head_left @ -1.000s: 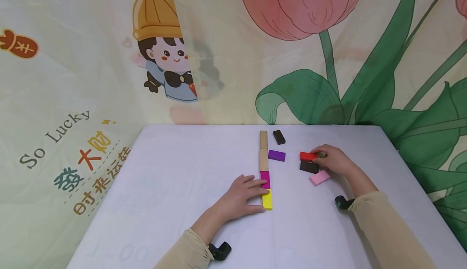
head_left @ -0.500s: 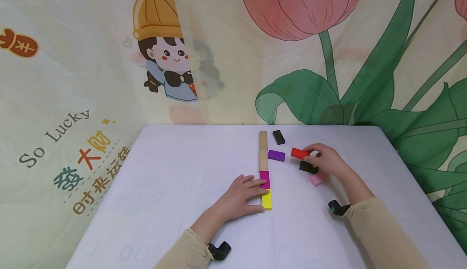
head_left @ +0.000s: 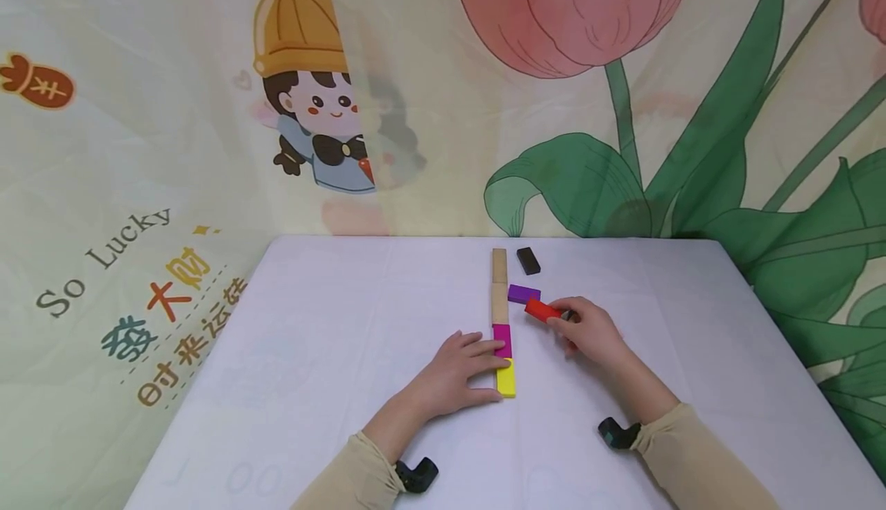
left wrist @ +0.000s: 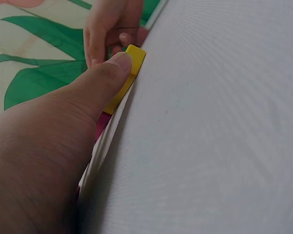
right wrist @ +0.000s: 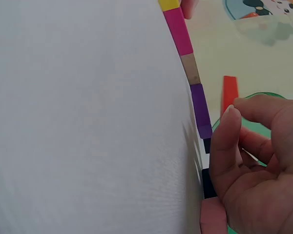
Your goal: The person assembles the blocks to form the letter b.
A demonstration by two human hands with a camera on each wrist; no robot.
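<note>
Right hand [head_left: 588, 333] pinched the red block [head_left: 542, 310] at its near end, fingers curled round it; block sat just right of the row, beside the purple block [head_left: 524, 293]. I couldn't tell whether it was lifted or resting on the table [head_left: 332, 356]. Left hand [head_left: 450, 375] lay flat, fingers straight, tips against the magenta block [head_left: 503, 339] and thumb against the yellow block [head_left: 507, 378], at the near end of the row.

Risks as I judged them: the pinch was on one end only, so the red block could pivot or slip. It was close to the purple block and the wood blocks [head_left: 500, 287], so a sideways swing could knock them out of line. The left hand pressed only the two near blocks; the far ones were unbraced.

Hidden: the right hand covered whatever lay under it in the head view; the right wrist view showed a pink block [right wrist: 212, 217] and a dark one by the palm, cut off. Black block [head_left: 529, 261] sat far, apart.
</note>
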